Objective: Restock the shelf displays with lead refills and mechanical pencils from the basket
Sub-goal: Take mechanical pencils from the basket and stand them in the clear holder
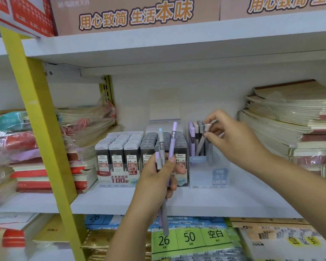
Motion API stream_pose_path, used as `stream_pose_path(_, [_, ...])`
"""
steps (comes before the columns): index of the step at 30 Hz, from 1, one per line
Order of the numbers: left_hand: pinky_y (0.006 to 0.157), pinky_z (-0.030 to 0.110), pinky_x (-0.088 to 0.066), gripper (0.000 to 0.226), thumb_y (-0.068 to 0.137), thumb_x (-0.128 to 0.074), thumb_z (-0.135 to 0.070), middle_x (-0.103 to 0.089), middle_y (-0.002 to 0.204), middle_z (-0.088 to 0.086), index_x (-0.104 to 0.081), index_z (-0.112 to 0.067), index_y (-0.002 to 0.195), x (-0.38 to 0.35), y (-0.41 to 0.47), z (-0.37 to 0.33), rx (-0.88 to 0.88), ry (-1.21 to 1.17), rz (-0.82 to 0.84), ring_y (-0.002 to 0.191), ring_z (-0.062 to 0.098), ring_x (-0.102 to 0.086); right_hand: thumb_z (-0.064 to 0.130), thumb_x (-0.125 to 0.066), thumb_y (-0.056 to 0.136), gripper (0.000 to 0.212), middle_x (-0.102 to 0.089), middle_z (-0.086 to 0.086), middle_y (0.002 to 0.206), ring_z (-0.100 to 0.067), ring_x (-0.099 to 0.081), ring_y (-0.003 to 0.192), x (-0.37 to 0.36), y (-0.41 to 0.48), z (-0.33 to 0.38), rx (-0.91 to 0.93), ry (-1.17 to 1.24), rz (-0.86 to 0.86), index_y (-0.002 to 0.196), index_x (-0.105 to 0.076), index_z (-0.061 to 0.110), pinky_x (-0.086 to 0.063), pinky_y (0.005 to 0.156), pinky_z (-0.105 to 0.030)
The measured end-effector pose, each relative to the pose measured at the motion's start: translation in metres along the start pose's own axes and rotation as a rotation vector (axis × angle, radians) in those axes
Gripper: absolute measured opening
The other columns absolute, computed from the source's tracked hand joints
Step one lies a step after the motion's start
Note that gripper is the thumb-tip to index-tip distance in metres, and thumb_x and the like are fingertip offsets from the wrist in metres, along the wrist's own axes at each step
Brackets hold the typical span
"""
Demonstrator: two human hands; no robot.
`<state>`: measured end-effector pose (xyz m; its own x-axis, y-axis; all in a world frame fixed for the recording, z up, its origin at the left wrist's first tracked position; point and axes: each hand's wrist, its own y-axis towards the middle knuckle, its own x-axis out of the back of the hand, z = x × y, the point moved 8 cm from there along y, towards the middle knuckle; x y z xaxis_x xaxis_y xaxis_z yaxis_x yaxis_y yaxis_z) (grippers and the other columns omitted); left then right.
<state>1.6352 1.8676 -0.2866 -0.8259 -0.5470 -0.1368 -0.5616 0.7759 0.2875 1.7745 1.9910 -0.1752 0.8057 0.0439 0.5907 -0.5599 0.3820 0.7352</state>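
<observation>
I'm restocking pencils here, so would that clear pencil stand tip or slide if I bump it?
Probably slides: the clear pencil stand looks like light plastic on a smooth white shelf. Possibly tippy, since its pencils stand tall above the rim.

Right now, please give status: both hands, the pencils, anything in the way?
Left hand grips pencil bundle. Right hand pinches one grey pencil, tilted, tip inside clear display box. Nothing blocking the box.

Head camera faces the shelf (pixel 215 201), close up.
</observation>
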Motion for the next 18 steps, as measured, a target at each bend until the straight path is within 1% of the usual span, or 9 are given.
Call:
stream_pose_path(4, [0.041, 0.021, -0.035, 0.015, 0.102, -0.055, -0.029, -0.074, 0.083, 0.004, -0.061, -0.017, 0.107, 0.001, -0.001, 0.000, 0.004, -0.006, 0.000, 0.046, 0.009, -0.046, 0.021, -0.068, 0.088, 0.027, -0.064, 0.018, 0.079, 0.002, -0.059, 0.075, -0.001, 0.000, -0.001, -0.007, 0.002, -0.024, 0.093, -0.047, 0.038, -0.040, 0.060, -0.006])
stream_pose_path(6, [0.041, 0.021, -0.034, 0.013, 0.103, -0.055, -0.028, -0.074, 0.082, 0.003, -0.061, -0.018, 0.107, 0.002, 0.000, 0.001, 0.008, -0.015, -0.003, 0.046, 0.009, -0.046, 0.020, -0.068, 0.088, 0.023, -0.064, 0.017, 0.079, 0.000, -0.060, 0.075, 0.001, 0.001, 0.000, -0.011, -0.007, -0.031, 0.097, -0.052, 0.034, -0.040, 0.059, -0.006])
stream_pose_path(7, [0.041, 0.021, -0.034, 0.012, 0.103, -0.055, -0.028, -0.074, 0.082, 0.003, -0.061, -0.019, 0.107, 0.002, 0.000, 0.001, 0.010, -0.019, -0.006, 0.047, 0.009, -0.046, 0.019, -0.069, 0.088, 0.022, -0.064, 0.016, 0.079, -0.004, -0.061, 0.076, 0.002, 0.002, 0.001, -0.005, -0.010, -0.037, 0.099, -0.055, 0.032, -0.041, 0.061, -0.008])
stream_pose_path(8, [0.041, 0.021, -0.035, 0.012, 0.102, -0.055, -0.028, -0.074, 0.082, 0.003, -0.061, -0.019, 0.107, 0.003, 0.000, 0.000, 0.012, -0.022, -0.010, 0.047, 0.009, -0.046, 0.019, -0.069, 0.088, 0.021, -0.065, 0.015, 0.079, -0.007, -0.062, 0.076, 0.003, 0.003, 0.002, 0.002, -0.009, -0.043, 0.102, -0.057, 0.030, -0.044, 0.064, -0.014])
stream_pose_path(10, [0.041, 0.021, -0.035, 0.012, 0.102, -0.056, -0.028, -0.074, 0.082, 0.003, -0.062, -0.019, 0.107, 0.004, 0.000, 0.001, 0.012, -0.027, -0.017, 0.047, 0.009, -0.046, 0.019, -0.070, 0.087, 0.022, -0.065, 0.012, 0.081, -0.009, -0.061, 0.077, 0.002, 0.004, 0.003, 0.011, -0.015, -0.042, 0.105, -0.060, 0.028, -0.045, 0.065, -0.020])
stream_pose_path(13, [0.041, 0.021, -0.034, 0.013, 0.101, -0.057, -0.029, -0.074, 0.082, 0.003, -0.063, -0.018, 0.106, 0.003, -0.001, 0.000, 0.009, -0.034, -0.008, 0.047, 0.009, -0.046, 0.023, -0.071, 0.086, 0.022, -0.061, 0.010, 0.085, -0.009, -0.048, 0.082, -0.006, 0.006, 0.008, 0.069, -0.177, -0.054, 0.107, -0.065, 0.028, -0.037, 0.062, -0.025])
stream_pose_path(15, [0.041, 0.021, -0.034, 0.014, 0.100, -0.059, -0.029, -0.075, 0.083, 0.004, -0.063, -0.017, 0.108, 0.001, -0.003, 0.000, 0.014, -0.048, 0.009, 0.048, 0.009, -0.048, 0.027, -0.070, 0.086, 0.023, -0.050, 0.007, 0.089, -0.011, -0.037, 0.091, -0.007, 0.007, 0.008, 0.067, -0.297, -0.091, 0.109, -0.069, 0.026, -0.033, 0.067, -0.029])
stream_pose_path(17, [0.041, 0.021, -0.034, 0.015, 0.100, -0.060, -0.029, -0.075, 0.085, 0.004, -0.063, -0.017, 0.109, 0.002, -0.004, -0.002, 0.012, -0.058, 0.016, 0.049, 0.010, -0.050, 0.027, -0.066, 0.089, 0.023, -0.042, 0.004, 0.090, -0.011, -0.030, 0.093, -0.010, 0.008, 0.006, 0.024, -0.354, -0.068, 0.112, -0.071, 0.023, -0.033, 0.070, -0.030])
stream_pose_path(18, [0.042, 0.021, -0.034, 0.016, 0.099, -0.060, -0.029, -0.075, 0.086, 0.004, -0.064, -0.017, 0.109, 0.002, -0.005, -0.001, 0.013, -0.063, 0.018, 0.050, 0.010, -0.051, 0.026, -0.063, 0.092, 0.024, -0.042, 0.003, 0.091, -0.013, -0.030, 0.093, -0.014, 0.007, 0.005, 0.008, -0.372, -0.038, 0.114, -0.070, 0.022, -0.036, 0.071, -0.031])
